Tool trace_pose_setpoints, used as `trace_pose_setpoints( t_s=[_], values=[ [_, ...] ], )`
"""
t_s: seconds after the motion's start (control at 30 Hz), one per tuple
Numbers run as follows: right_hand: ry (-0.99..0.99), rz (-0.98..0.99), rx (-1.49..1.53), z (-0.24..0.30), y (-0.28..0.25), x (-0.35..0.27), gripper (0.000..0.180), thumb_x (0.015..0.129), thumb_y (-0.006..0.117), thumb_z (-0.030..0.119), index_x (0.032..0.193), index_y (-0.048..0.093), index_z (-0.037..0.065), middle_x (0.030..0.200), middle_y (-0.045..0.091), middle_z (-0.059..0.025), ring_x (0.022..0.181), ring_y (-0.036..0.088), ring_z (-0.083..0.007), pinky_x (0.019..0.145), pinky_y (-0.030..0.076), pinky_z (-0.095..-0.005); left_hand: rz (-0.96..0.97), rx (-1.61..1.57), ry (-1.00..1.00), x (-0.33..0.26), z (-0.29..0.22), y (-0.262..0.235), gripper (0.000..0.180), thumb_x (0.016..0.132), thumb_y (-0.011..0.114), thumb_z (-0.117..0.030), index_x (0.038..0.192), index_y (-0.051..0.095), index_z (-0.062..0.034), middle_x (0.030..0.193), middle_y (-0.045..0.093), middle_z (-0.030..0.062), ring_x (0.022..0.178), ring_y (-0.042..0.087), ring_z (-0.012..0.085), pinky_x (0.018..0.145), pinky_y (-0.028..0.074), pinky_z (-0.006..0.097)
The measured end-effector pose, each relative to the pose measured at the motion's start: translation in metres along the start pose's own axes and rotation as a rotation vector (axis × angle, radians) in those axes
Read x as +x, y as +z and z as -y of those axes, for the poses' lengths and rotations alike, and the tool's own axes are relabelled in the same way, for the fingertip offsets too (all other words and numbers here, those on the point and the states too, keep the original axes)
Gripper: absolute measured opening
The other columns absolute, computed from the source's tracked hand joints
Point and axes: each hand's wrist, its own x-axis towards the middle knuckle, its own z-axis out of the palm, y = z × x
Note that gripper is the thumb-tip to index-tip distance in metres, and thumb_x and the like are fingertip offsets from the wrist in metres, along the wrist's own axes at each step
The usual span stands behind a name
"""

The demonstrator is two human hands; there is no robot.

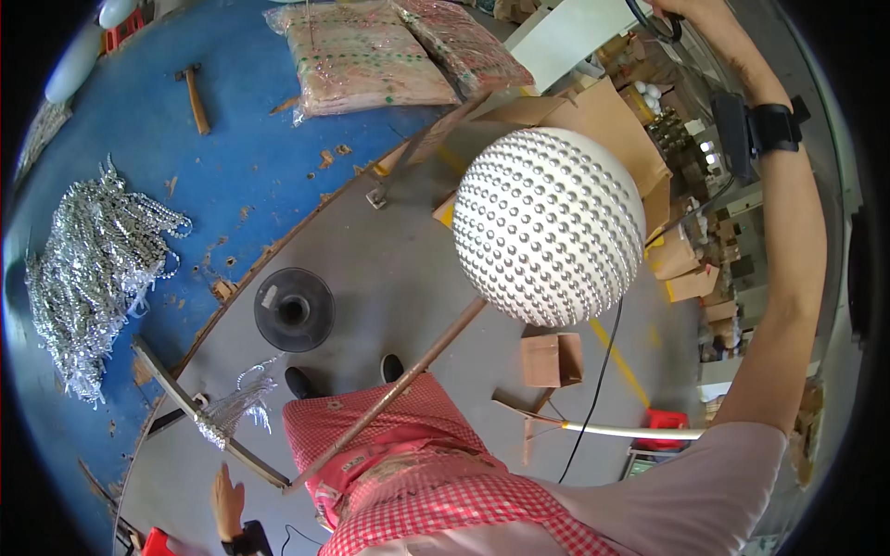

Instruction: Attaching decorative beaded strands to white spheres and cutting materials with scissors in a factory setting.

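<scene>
A white ball [547, 227] covered in rows of silver studs sits at the upper end of a brown rod [399, 389] in front of me. My right arm reaches up past the ball; my right hand [686, 7], partly cut off by the top edge, is closed on a black curved handle [656, 26]. What that handle belongs to cannot be made out. Low at the left, my left hand [226, 500] has its fingers stretched out and holds nothing. Just above it, a bunch of silver bead strands [239, 403] hangs over a bar [243, 456] joined to the rod.
On the worn blue table [232, 176] lie a silver bead pile [97, 269], a hammer [195, 100] and plastic-wrapped packs [362, 60]. A dark round base [294, 310] stands on the floor near my shoes. Cardboard boxes [552, 360], a red bin [667, 426] and a black cable [598, 371] are to the right.
</scene>
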Motion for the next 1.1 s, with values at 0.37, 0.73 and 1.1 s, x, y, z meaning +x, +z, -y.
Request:
trace_pose_setpoints(
  t_s=[0.37,0.73,1.1],
  values=[
    [-0.045,-0.004,0.095,0.011,-0.049,-0.006,0.022,0.076,0.067,0.004,0.089,0.05,0.005,0.071,0.049,0.0044,0.065,0.047,-0.0052,0.055,0.038,-0.021,0.036,-0.066,0.774,-0.054,-0.324,-0.264,0.034,0.07,0.066,-0.005,0.103,0.064,-0.001,0.104,0.064,0.0153,0.096,0.063,0.0285,0.076,0.051,0.035],
    [-0.019,-0.083,0.096,0.01,-0.086,-0.007,0.026,0.073,0.071,0.006,0.089,0.051,0.004,0.072,0.049,0.0042,0.065,0.047,-0.0057,0.054,0.037,-0.0218,-0.285,-0.5,1.363,-0.002,-0.609,-0.213,0.048,0.077,0.067,-0.006,0.122,0.05,0.002,0.112,0.053,0.0154,0.09,0.059,0.0337,0.076,0.052,0.038],
    [-0.257,0.093,0.251,0.032,-0.072,0.002,0.032,0.073,0.067,0.014,0.093,0.053,-0.005,0.072,0.058,-0.0071,0.068,0.052,-0.0133,0.059,0.042,-0.0267,-0.302,-0.404,1.112,0.016,-0.656,-0.197,0.009,0.086,0.059,-0.009,0.094,0.057,-0.0051,0.088,0.054,0.012,0.068,0.061,0.0349,0.059,0.05,0.043]
  ],
)
